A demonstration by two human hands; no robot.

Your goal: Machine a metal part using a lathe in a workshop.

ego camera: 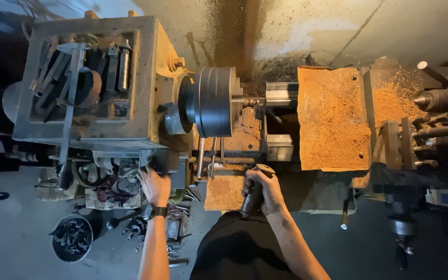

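Observation:
I look down on a metal lathe. Its dark round chuck [214, 101] holds a thin metal rod [250, 101] that reaches toward the tool post block [281, 96]. My left hand [155, 185] rests on a control at the front of the grey headstock [97, 83], fingers closed around it. My right hand [264, 189] is shut on a dark handle [252, 197] at the front of the carriage. A watch sits on my left wrist.
Brown swarf covers the carriage plate [333, 119] and the tray below the chuck [224, 192]. The tailstock [442, 98] points in from the right. Tools lie in the headstock's top tray [79, 72]. A round bowl of dark parts [71, 237] sits on the floor.

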